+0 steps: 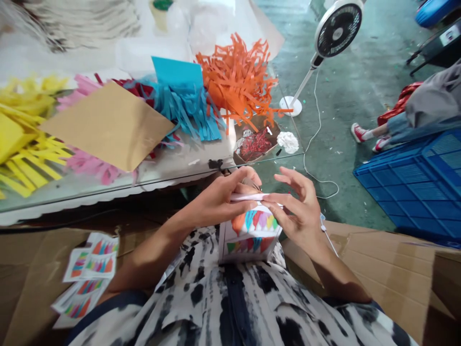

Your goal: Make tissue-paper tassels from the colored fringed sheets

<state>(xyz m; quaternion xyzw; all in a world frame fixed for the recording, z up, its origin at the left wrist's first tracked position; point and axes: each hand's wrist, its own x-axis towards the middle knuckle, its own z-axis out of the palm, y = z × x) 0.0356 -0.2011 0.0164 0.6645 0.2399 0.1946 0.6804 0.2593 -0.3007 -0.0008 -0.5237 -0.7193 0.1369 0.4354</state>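
Note:
In front of my patterned shirt stands a printed paper sheet [254, 228] with pictures of colourful tassels, its top edge folded over. My left hand [237, 190] pinches the left part of that fold between thumb and fingers. At the right part of the fold, my right hand [297, 206] grips the paper with thumb and index finger, its other fingers raised. Whether anything sits behind or inside the sheet is hidden. Several similar printed sheets [94, 257] lie on cardboard to the left.
A glass-topped table [190, 161] bears yellow [29, 134], pink, blue [190, 110] and orange paper fringes [239, 79] and a brown card [111, 125]. Beyond are a scrap box [255, 142], a white fan [336, 31] with its cable, a blue crate [414, 178] and a person's legs [385, 129].

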